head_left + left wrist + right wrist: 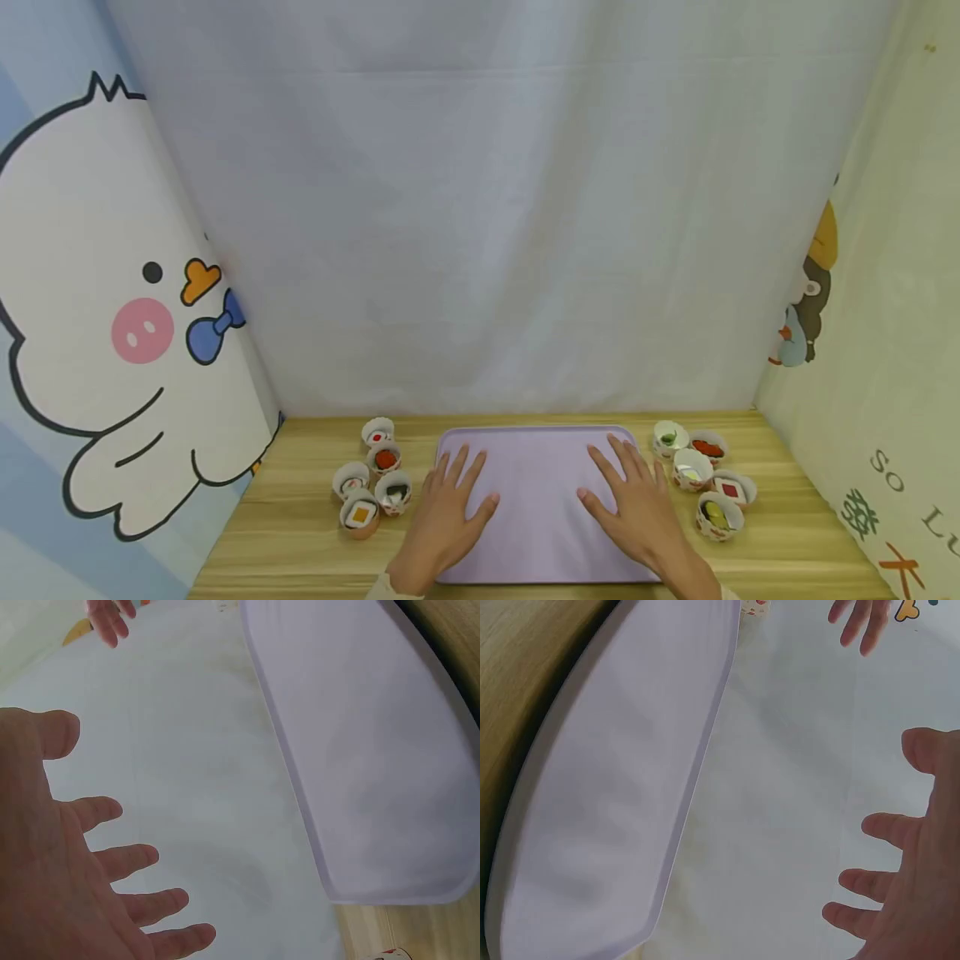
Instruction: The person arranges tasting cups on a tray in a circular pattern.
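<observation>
A flat lilac tray (536, 500) lies on the wooden table between my hands. My left hand (448, 512) hovers over the tray's left edge, fingers spread and straight, holding nothing. Over the right edge my right hand (636, 510) is held the same way, palm down with fingers apart. In the left wrist view, the left hand (90, 862) shows its palm, apart from the tray (367, 750). The right wrist view likewise has the right hand (907, 862) clear of the tray (615, 787).
Several small paper cups (360, 512) with different contents stand left of the tray. Another group of cups (692, 469) stands to the right. The wooden table (277, 533) ends at a white curtain (480, 250) behind; printed cloths hang on both sides.
</observation>
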